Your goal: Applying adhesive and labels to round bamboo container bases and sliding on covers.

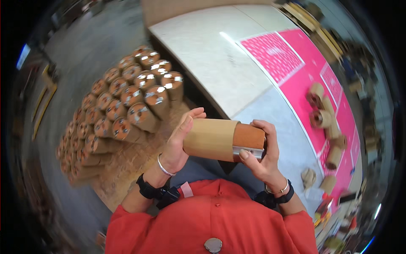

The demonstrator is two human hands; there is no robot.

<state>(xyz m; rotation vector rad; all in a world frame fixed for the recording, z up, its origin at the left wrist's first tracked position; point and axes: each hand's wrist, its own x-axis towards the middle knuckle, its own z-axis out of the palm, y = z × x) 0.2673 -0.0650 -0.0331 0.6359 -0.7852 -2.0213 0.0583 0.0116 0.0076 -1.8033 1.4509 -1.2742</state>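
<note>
While the brown roll (211, 137) stretches left to right at frame centre, the right hand (269, 164) pinches its right end between thumb and fingers; the left hand (175, 146), fingers extended, touches its left end.

The right hand (267, 157) grips a brown cylinder (211, 139), the left hand (176, 146) touching it.

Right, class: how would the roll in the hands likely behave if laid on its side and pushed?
The roll would probably roll, since its side is rounded. It looks fairly stiff, showing no sag. The metal strip along one side might make it wobble.
</note>
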